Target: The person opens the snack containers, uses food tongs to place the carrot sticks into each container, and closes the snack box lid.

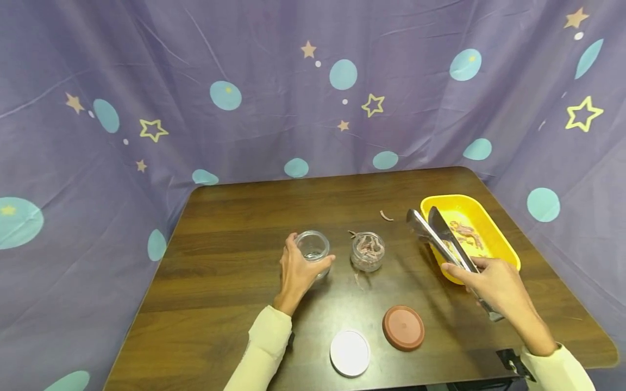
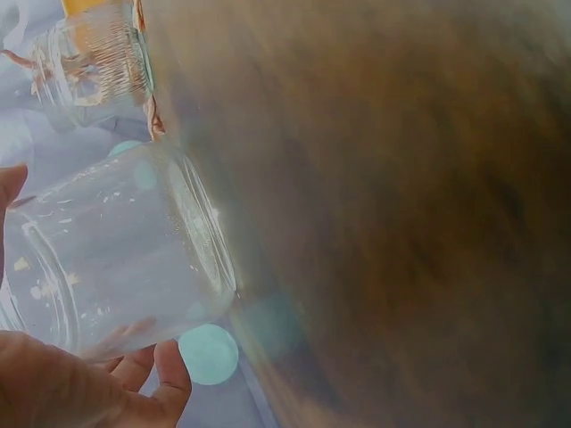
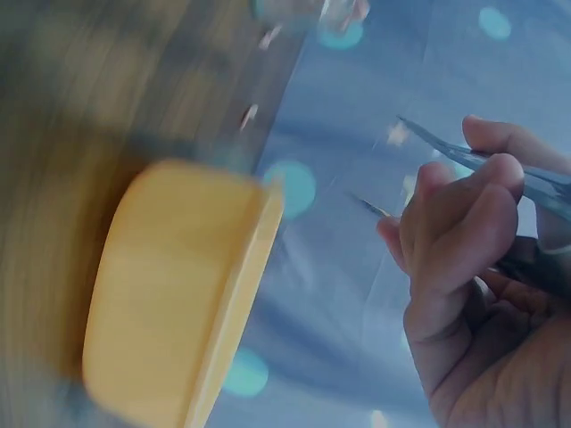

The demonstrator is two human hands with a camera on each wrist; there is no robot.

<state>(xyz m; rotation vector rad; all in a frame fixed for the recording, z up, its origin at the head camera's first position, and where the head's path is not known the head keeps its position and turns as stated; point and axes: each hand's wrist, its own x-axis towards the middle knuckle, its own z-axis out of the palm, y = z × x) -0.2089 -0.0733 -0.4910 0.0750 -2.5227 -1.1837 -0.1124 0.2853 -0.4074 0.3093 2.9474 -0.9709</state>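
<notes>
The steel tongs [image 1: 444,231] are in the right hand [image 1: 499,285], whose thumb and fingers are bent around the two arms; their tips stand apart and point toward the far left, held above the desk [image 1: 230,228] by the left edge of the yellow tray [image 1: 490,233]. That tray sits at the right side of the desk, with thin pinkish-brown strips [image 1: 467,234] lying on its bottom. To the left of the tongs, near the middle of the desk, a small glass jar [image 1: 365,265] stands upright, filled with similar strips that reach its mouth. Three loose strips lie around it: one [image 1: 386,216] on the far right, one [image 1: 352,234] just beside its far left rim and a paler one [image 1: 358,281] on the near side. Left of this jar, and apart from it, a taller clear jar [image 1: 313,244] stands upright, gripped between the thumb and fingers of the left hand [image 1: 298,273]. Nearer the person, a brown lid [image 1: 403,327] lies flat, with a white lid [image 1: 350,353] just to its left. Pale yellow sleeves [image 1: 266,336] cover both forearms. Behind the desk hangs a purple curtain [image 1: 269,32] patterned with stars and pale blue spots.
</notes>
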